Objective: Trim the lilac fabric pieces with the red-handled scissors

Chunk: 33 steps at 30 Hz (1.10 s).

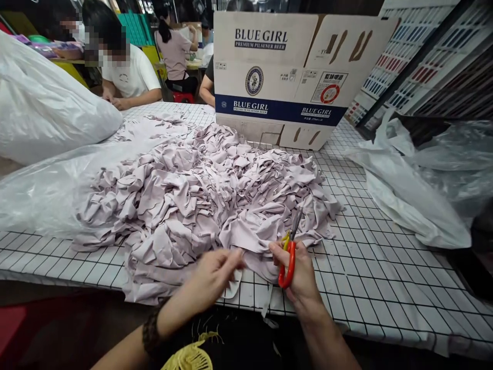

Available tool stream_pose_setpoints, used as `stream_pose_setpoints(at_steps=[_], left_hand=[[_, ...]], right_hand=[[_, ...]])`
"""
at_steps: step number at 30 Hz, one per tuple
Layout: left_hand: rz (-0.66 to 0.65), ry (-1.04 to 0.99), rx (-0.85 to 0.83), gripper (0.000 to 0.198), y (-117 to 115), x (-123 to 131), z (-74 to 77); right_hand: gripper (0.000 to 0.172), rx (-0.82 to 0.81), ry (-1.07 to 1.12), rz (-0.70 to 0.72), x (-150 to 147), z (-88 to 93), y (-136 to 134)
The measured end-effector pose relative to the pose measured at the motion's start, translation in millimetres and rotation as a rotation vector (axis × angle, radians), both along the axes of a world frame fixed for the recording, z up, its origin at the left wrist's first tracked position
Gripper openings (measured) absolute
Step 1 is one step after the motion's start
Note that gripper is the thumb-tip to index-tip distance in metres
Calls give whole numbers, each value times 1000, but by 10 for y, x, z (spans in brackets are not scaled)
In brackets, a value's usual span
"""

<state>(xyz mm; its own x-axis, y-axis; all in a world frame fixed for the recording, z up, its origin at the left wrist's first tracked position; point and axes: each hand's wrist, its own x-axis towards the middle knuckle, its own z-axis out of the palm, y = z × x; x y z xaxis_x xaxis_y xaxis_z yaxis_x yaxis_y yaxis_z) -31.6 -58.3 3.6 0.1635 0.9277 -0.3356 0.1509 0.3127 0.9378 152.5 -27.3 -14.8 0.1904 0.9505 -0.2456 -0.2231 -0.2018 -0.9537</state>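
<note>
A large heap of pale mauve fabric pieces (185, 195) spreads over the table in front of me. My right hand (300, 275) is closed around red-handled scissors (287, 264), their blades pointing up and away over the heap's near edge. A bit of yellow shows beside the scissors' pivot. The thumb of that hand lies close to the fabric edge; whether it pinches cloth, I cannot tell. Slightly blurred, my left hand (215, 275) is at the heap's near edge with thumb and fingers pressed together. Whatever they hold, if anything, is hidden. A small whitish piece (233, 285) lies below it.
A grid-patterned cloth covers the table (370, 277). Behind the heap stands a Blue Girl beer carton (269, 77). Plastic bags lie at left (50, 103) and right (408, 185). A person in a white shirt (133, 77) sits across the table. Yellow lacy material (188, 357) is below me.
</note>
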Motion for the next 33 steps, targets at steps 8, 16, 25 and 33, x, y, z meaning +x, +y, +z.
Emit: stream_pose_setpoints(at_steps=[8, 16, 25, 33], left_hand=[[424, -728, -644, 17, 184, 538, -577], [439, -827, -715, 21, 171, 427, -405], [196, -942, -707, 12, 128, 405, 73], [81, -772, -409, 32, 11, 427, 90]], right_hand=[[44, -30, -114, 87, 207, -150, -153], [53, -53, -69, 326, 195, -348, -142], [37, -48, -14, 303, 204, 19, -310], [33, 78, -84, 230, 325, 120, -254]])
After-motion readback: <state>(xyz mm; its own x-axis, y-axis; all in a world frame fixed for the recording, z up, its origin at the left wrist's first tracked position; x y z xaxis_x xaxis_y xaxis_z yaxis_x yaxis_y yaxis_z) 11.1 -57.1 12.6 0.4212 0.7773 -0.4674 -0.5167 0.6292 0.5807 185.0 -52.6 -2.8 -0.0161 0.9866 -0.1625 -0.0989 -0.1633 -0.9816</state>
